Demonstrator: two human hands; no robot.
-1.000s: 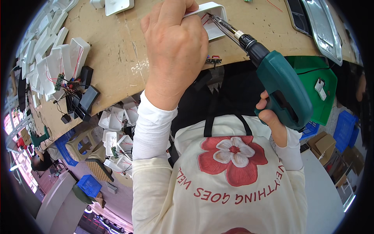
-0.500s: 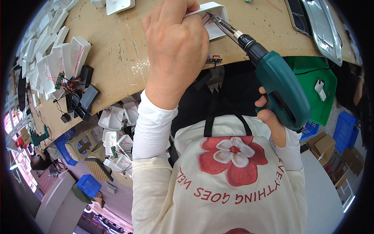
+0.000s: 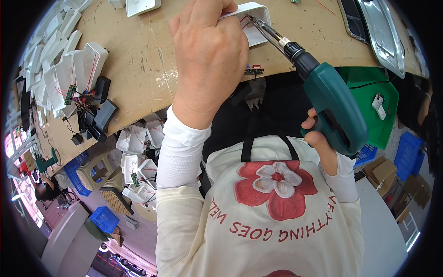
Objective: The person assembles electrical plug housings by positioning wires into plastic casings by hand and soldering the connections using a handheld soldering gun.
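Head view, soldering gun (image 3: 334, 108) barely shifted, tip (image 3: 249, 17) still inside white box (image 3: 254, 38)

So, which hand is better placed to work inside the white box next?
Right hand, probably: it holds the green tool, whose tip reaches into the white box; the left hand is at the box's edge.

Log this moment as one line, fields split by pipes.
left hand: holding white housing | right hand: gripping green pistol-grip tool | tool tip: inside housing, by red wires | table edge: small circuit board
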